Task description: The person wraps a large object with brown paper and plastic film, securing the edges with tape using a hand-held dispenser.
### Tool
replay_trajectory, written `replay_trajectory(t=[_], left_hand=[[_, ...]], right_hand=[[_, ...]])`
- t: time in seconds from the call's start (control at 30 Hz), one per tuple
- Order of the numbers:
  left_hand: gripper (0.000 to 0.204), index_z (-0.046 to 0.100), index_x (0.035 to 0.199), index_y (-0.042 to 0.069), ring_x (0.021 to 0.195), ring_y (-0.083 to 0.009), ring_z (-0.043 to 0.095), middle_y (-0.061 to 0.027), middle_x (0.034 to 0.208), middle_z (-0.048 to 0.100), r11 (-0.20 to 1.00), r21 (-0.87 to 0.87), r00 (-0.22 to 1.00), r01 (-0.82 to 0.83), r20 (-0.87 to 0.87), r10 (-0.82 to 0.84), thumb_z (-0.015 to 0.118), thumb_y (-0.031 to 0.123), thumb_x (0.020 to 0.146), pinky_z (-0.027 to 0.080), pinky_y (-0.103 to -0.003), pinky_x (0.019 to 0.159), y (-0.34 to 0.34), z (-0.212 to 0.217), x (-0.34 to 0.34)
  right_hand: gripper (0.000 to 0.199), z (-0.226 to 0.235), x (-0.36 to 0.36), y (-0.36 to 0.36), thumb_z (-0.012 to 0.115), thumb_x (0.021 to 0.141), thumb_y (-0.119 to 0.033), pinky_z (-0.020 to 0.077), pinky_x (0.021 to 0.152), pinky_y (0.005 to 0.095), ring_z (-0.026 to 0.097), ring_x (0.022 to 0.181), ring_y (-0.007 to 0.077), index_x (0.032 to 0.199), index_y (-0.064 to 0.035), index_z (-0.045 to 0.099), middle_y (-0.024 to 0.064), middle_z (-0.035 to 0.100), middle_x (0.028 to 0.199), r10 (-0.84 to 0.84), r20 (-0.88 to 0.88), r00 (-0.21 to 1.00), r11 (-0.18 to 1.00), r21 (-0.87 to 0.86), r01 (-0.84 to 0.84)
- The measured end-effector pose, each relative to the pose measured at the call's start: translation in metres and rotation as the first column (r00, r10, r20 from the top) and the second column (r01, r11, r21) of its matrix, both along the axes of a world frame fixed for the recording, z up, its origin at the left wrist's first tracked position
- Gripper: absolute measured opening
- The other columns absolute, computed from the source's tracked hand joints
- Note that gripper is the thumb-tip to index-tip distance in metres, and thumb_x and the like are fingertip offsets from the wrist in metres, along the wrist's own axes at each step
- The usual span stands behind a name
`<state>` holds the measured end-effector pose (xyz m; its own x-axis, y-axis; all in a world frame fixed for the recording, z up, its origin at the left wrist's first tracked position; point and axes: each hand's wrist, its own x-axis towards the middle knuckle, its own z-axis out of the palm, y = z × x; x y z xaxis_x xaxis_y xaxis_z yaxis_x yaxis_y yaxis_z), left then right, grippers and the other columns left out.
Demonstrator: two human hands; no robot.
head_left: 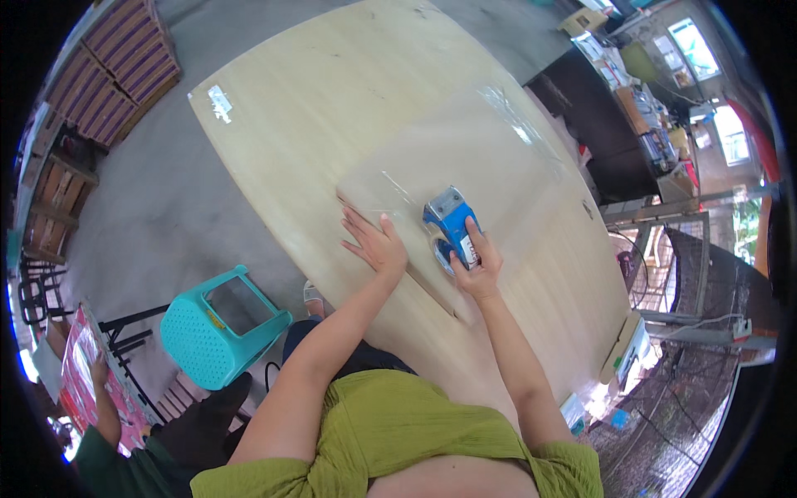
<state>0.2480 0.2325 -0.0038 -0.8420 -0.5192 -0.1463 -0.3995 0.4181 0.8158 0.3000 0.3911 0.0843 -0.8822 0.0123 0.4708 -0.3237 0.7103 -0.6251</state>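
The right hand (477,264) gripped the blue tape dispenser (451,222) on the clear film-covered sheet (465,158), its long axis pointing far-left; the left hand (375,242) lay flat, fingers spread, just left on the table (315,100).

We see our right hand (475,264) gripping a blue tape dispenser (450,226) on a clear plastic sheet (465,149) spread over the pale wooden table (315,100). Our left hand (375,242) lies flat on the sheet's near edge. A teal plastic stool (217,328) stands on the floor beside us.
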Motion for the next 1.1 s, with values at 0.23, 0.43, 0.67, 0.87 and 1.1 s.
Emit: replay_trajectory(t=[0.23,0.43,0.67,0.87,1.1], left_hand=[[0.081,0.007,0.157,-0.002,0.152,-0.0409,0.011,-0.0218,0.164,0.015,0.999,0.029,1.000,-0.014,0.003,0.014,0.049,0.036,0.098,0.000,-0.065,0.117,-0.006,-0.001,0.008],[0.080,0.007,0.157,-0.001,0.152,-0.0399,0.012,-0.0214,0.163,0.016,0.999,0.038,1.000,0.015,-0.002,-0.015,0.048,0.036,0.099,0.002,-0.065,0.117,-0.001,0.005,0.008],[0.080,0.008,0.156,-0.003,0.151,-0.0386,0.015,-0.0216,0.163,0.018,0.998,-0.063,1.000,-0.014,0.026,0.016,0.046,0.040,0.100,0.004,-0.064,0.118,-0.004,-0.001,0.007],[0.083,0.006,0.156,-0.004,0.152,-0.0375,0.015,-0.0211,0.163,0.018,0.996,-0.088,0.998,0.023,0.059,-0.018,0.045,0.043,0.101,0.006,-0.063,0.118,-0.009,-0.001,0.007],[0.077,0.025,0.154,0.002,0.148,-0.0328,0.027,-0.0196,0.156,0.034,0.935,0.085,0.923,0.343,-0.217,-0.319,0.053,0.045,0.098,0.022,-0.059,0.116,-0.016,0.059,0.034]], right_hand=[[0.074,-0.003,-0.098,-0.079,0.075,0.069,-0.012,0.0487,0.056,0.0377,0.056,0.063,0.0295,0.140,-0.0220,0.059,0.0143,0.054,0.077,0.107,-0.099,0.989,0.994,0.013,-0.107],[0.070,-0.001,-0.159,-0.118,0.076,0.070,-0.016,0.0501,0.058,0.0389,0.056,0.062,0.0310,0.138,-0.0281,0.061,0.0144,0.056,0.077,0.083,-0.065,0.994,0.997,0.010,-0.082],[0.066,0.005,-0.053,-0.019,0.072,0.072,-0.011,0.0461,0.056,0.0348,0.055,0.061,0.0227,0.138,-0.0139,0.061,0.0108,0.058,0.077,0.132,-0.048,0.990,0.985,0.114,-0.126],[0.076,-0.001,0.092,0.067,0.073,0.065,-0.009,0.0461,0.057,0.0362,0.054,0.063,0.0255,0.139,-0.0191,0.059,0.0105,0.054,0.076,-0.104,-0.020,0.994,0.989,0.106,0.106],[0.075,0.039,0.182,0.090,0.074,0.060,-0.010,0.0427,0.050,0.0333,0.052,0.059,0.0229,0.134,-0.0209,0.064,0.0087,0.051,0.071,-0.276,-0.027,0.961,0.933,0.232,0.275]])
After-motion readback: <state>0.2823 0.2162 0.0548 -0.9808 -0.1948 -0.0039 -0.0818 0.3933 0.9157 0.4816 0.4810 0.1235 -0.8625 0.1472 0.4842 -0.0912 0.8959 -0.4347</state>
